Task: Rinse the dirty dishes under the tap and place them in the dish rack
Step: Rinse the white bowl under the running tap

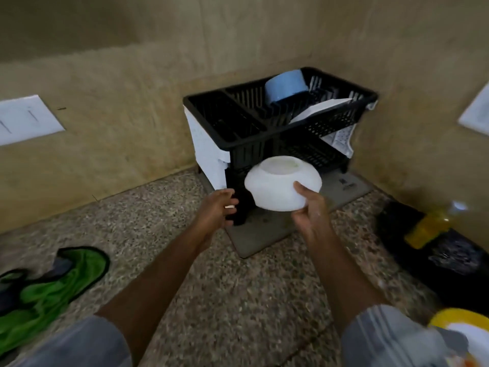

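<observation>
Countertop corner, seen from the head camera: a person's right hand (pixel 309 207) grips a white bowl (pixel 281 185), upturned, by its near rim, held just in front of the lower tier of a black two-tier dish rack (pixel 211 112) at the far wall. The left hand (pixel 215 207) hovers beside the bowl with fingers loosely spread, holding nothing. The rack's upper tier already carries a blue bowl (pixel 285 87) and a white plate (pixel 320 109), suggesting the job is well under way. More dishes, among them a yellow plate (pixel 449 315), wait at the near right edge, so rinsing likely remains. A green cloth (pixel 50 290) lies near left. A dark mark on the grey mat (pixel 264 234) under the rack is too blurred to read.
</observation>
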